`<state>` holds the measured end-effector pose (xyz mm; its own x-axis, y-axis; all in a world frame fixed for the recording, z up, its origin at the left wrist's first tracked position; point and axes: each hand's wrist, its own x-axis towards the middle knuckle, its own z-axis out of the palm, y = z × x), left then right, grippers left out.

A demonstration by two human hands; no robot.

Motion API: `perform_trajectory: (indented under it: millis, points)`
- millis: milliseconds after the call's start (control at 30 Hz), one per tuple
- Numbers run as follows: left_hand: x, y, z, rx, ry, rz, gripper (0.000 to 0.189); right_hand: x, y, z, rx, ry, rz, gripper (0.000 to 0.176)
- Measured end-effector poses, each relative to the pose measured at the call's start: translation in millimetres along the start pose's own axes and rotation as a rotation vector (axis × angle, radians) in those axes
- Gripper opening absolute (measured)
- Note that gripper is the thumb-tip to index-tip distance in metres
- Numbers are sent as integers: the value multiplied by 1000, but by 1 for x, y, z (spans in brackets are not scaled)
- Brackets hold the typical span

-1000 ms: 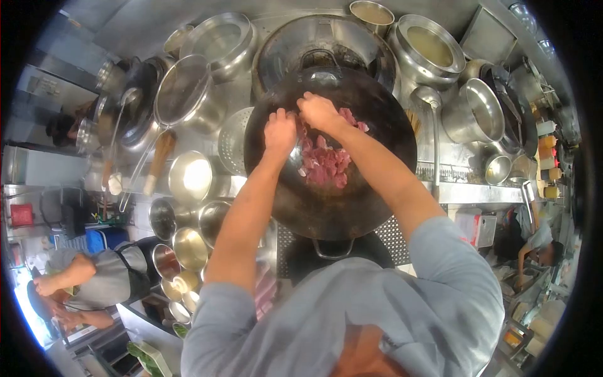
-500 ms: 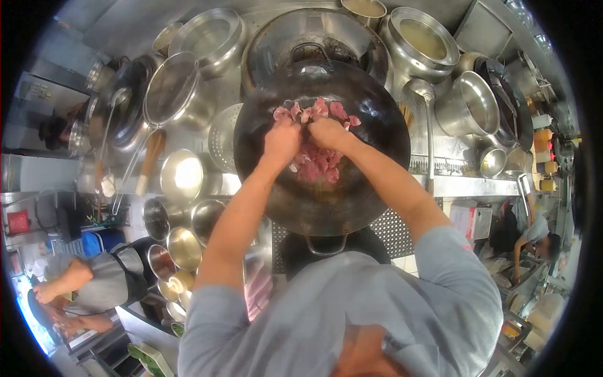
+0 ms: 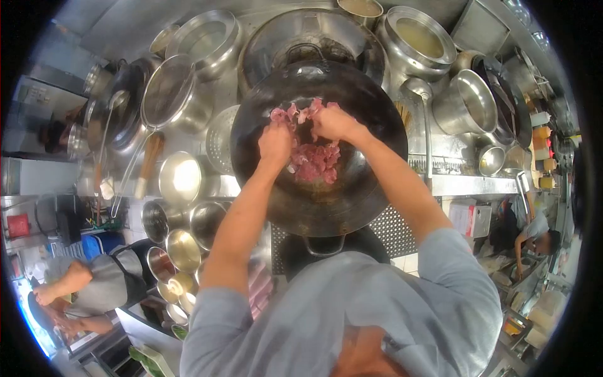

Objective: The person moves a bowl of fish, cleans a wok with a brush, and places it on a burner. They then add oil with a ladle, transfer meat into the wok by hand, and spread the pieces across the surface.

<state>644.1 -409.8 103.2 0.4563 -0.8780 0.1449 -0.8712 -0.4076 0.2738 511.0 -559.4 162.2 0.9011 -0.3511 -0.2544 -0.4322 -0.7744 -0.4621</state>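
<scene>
A large dark wok (image 3: 320, 210) lies in front of me, a loop handle at its near and far edges. Inside it a pile of raw, pinkish-red meat slices (image 3: 314, 163) sits in the middle, with more slices in a row behind. My left hand (image 3: 276, 143) is over the left of the wok, its fingers curled against slices of the back row. Across from it my right hand (image 3: 336, 124) is closed on slices at the right of that row. The fingertips of both hands are partly hidden by the hands and the meat.
Behind the wok stands another wok (image 3: 264, 47), flanked by metal pots (image 3: 411, 38). To the right lies a ladle (image 3: 429, 132); to the left, a strainer (image 3: 168, 91) and several metal bowls (image 3: 180, 179). Co-workers (image 3: 103, 286) stand at both sides.
My right hand has shifted a little to the right and covers slices that lay there. A gap has opened between my hands, showing more of the middle pile.
</scene>
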Motion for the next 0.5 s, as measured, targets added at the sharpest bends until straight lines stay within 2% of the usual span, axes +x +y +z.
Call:
perform_trajectory:
  millis: [67, 100, 133, 233, 300, 333, 400, 433, 467, 500]
  points:
    - [3, 4, 2, -12, -24, -35, 27, 12, 30, 12, 26, 98, -44, 23]
    - [6, 6, 3, -21, -52, -54, 27, 18, 29, 14, -121, 98, 6, 24]
    - [9, 8, 3, -28, -79, -75, 26, 17, 34, 13, -132, 121, 38, 24]
    - [12, 15, 0, -53, -17, -140, 24, 3, 35, 14, -157, 230, 78, 21]
    - [12, 13, -5, -25, 13, -69, 22, -4, 38, 20, -176, 375, 37, 19]
    - [13, 11, -6, -10, 31, -33, 21, -7, 36, 22, -117, 239, -4, 20]
    - [13, 12, -3, -34, -111, 33, 17, -17, 25, 24, 6, -30, -84, 21]
    - [10, 15, -4, -69, -205, 100, 17, -34, 6, 9, -11, -57, -100, 22]
    - [6, 19, -5, -104, -301, 168, 16, -32, 11, 21, -93, -86, -83, 22]
    - [-2, 25, -6, -117, -307, 212, 17, -30, 11, 33, -176, -114, -66, 21]
